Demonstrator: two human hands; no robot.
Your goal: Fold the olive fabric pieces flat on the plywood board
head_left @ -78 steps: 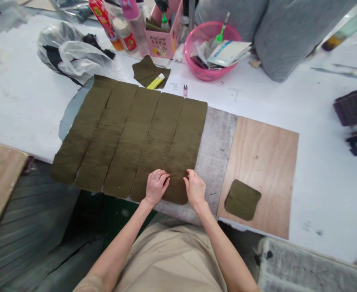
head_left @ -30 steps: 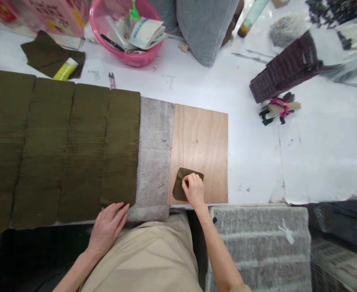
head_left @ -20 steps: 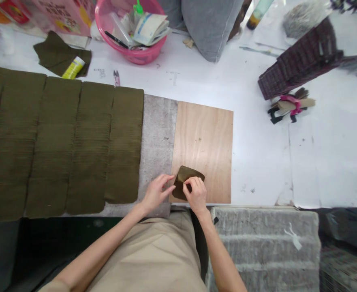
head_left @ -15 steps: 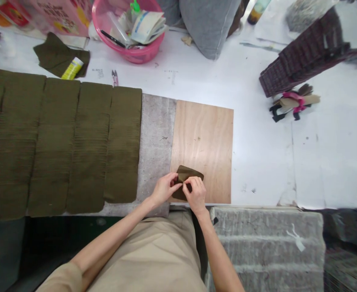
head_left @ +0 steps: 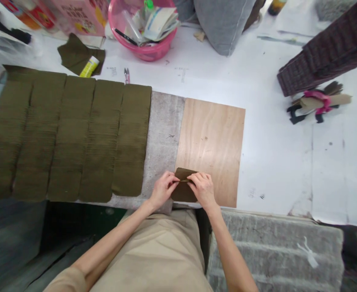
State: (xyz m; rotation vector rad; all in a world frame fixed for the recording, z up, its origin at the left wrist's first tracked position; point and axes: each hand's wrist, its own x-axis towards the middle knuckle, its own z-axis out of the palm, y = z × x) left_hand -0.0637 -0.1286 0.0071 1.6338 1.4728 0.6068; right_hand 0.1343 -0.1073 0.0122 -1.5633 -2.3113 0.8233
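A small olive-brown fabric piece [head_left: 183, 192] lies at the near left edge of the plywood board [head_left: 211, 142], with a raised fold running across its middle. My left hand [head_left: 163, 188] pinches the left end of that fold between thumb and fingers. On the other end, my right hand [head_left: 203, 188] pinches the same fold and covers the right side of the piece. To the left, overlapping rows of olive fabric pieces [head_left: 99, 138] lie on a grey cloth-like surface [head_left: 163, 134].
A pink basin [head_left: 148, 52] of small items stands at the back. Near it lie thread snips [head_left: 127, 76], a yellow tube [head_left: 89, 67] and olive scrap fabric [head_left: 75, 52]. Dark plaid fabric [head_left: 318, 52] and a tied bundle [head_left: 318, 101] sit at the right.
My right hand has moved right along the fabric, away from my left hand. The fold now stretches straight between both hands. The whole view has shifted slightly.
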